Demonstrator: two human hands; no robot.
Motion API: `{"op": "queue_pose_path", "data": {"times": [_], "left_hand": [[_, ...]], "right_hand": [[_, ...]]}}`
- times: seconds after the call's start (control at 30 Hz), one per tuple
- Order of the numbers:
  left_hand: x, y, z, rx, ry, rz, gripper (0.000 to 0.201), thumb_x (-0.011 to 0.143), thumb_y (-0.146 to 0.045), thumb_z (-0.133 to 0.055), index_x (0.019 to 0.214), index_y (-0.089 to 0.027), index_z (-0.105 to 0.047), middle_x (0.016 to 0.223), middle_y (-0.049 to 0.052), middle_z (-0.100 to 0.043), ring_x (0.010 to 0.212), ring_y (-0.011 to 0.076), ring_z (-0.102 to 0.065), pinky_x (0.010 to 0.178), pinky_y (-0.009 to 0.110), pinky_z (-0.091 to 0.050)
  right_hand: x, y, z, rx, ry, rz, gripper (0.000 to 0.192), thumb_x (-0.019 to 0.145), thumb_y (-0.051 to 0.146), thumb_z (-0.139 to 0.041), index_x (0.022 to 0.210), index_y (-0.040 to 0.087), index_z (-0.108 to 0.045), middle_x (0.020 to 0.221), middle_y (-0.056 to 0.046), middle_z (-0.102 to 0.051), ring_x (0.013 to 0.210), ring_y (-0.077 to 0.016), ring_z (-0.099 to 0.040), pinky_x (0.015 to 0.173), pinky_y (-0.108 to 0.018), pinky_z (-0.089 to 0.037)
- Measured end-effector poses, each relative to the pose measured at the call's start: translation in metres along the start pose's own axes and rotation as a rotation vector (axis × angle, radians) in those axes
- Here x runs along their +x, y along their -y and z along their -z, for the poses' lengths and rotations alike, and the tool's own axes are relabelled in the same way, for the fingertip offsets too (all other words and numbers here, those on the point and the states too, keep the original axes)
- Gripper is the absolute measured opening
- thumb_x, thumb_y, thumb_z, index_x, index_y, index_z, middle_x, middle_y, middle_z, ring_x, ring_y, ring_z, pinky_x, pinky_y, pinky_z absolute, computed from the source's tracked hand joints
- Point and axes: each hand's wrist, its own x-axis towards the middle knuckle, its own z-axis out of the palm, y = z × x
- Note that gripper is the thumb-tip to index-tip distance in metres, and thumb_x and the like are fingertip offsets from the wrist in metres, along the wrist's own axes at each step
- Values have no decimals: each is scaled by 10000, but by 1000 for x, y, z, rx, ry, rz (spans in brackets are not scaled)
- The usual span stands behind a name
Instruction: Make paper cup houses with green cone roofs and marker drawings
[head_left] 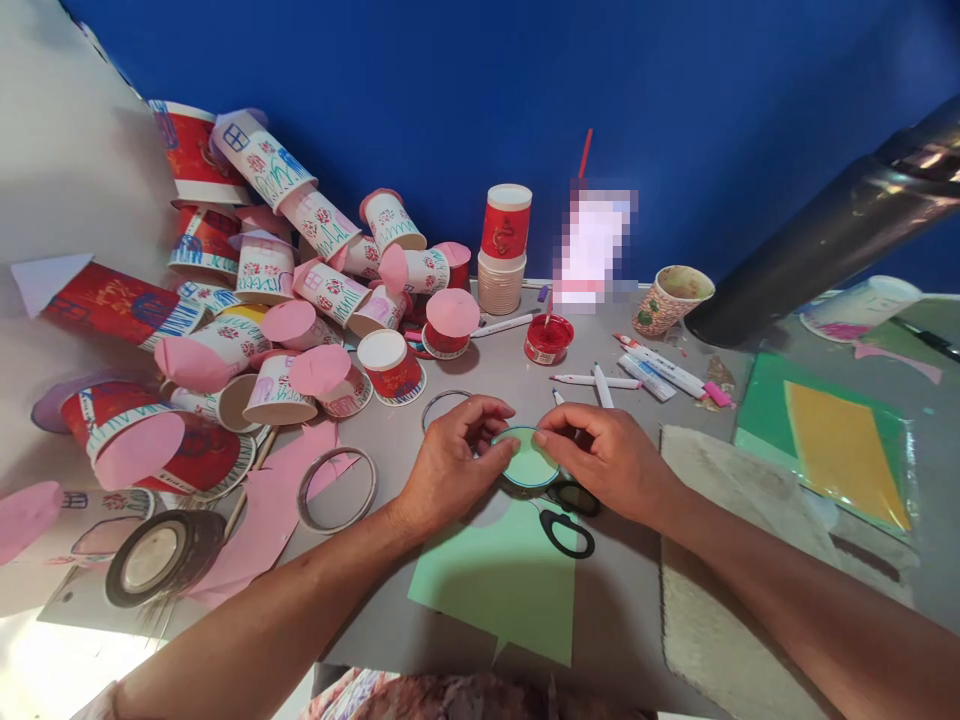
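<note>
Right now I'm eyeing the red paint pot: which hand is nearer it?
Right. The right hand lies just below the paint pot; the left hand sits farther over to the left.

No lettering reads clearly; the red cup (506,222) perhaps bears a character.

A grey tabletop (450,620) is seen against a blue wall. Its left side is covered by a heap of decorated paper cups (300,290), many capped with pink paper circles. Near the front left corner lie two tape rolls (161,555) and pink paper scraps (262,520). A green paper sheet (502,580) and black scissors (566,530) lie near the front edge. Markers (645,372) and a red paint pot (548,338) are placed towards the back edge. Green and yellow sheets (832,440) occupy the right side.
</note>
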Motion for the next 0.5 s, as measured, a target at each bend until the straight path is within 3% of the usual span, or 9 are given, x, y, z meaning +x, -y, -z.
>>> {"op": "queue_pose_path", "data": {"times": [0.17,0.33,0.5], "left_hand": [[-2,-3,1,111,60,13,90,788,-222,-674,863,-176,-697,723,-18,-638,637,111,-542,592,226,-427],[-1,-5,1,64,11,25,44,784,-210,-672,805,-173,-686,700,-24,-620,627,107,-526,583,225,-416],[0,-4,4,35,-14,64,72,784,-236,-697,809,-169,-694,731,-6,-636,660,123,-544,611,247,-435]], "right_hand": [[-1,5,0,7,23,9,188,879,328,-582,750,217,-660,647,19,-648,558,-129,-506,554,-260,-373],[-2,4,4,36,-13,8,251,928,375,-547,776,211,-661,632,28,-625,569,-127,-513,559,-259,-381],[-4,0,8,29,-11,-20,394,981,436,-479,680,209,-592,561,28,-570,528,-125,-485,543,-266,-371]]}}
